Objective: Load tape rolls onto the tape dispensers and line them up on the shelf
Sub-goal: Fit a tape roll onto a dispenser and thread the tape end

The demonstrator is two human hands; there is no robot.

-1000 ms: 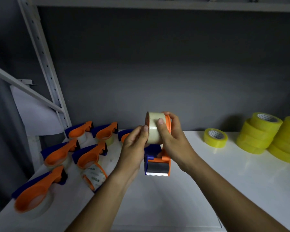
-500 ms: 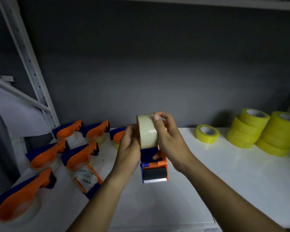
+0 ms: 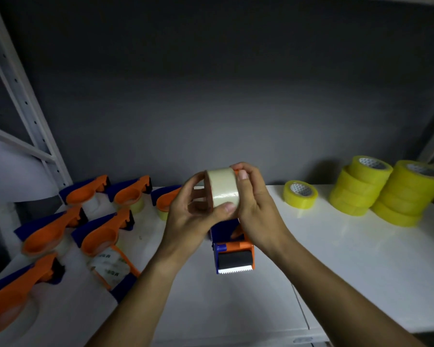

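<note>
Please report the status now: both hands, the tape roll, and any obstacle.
Left hand and right hand both grip the pale tape roll. Roll sits on the orange-blue tape dispenser, held above the white shelf. No obstacle near.

Storage room, white metal shelf [image 3: 361,271], perforated upright [image 3: 23,96], stacked yellow tape rolls [image 3: 386,191], rowed tape dispensers [image 3: 98,229]

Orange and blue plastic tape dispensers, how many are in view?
8 tape dispensers: three along the wall, two in front of them, one at front left, one on its side, one held. Others may sit out of frame.
</note>
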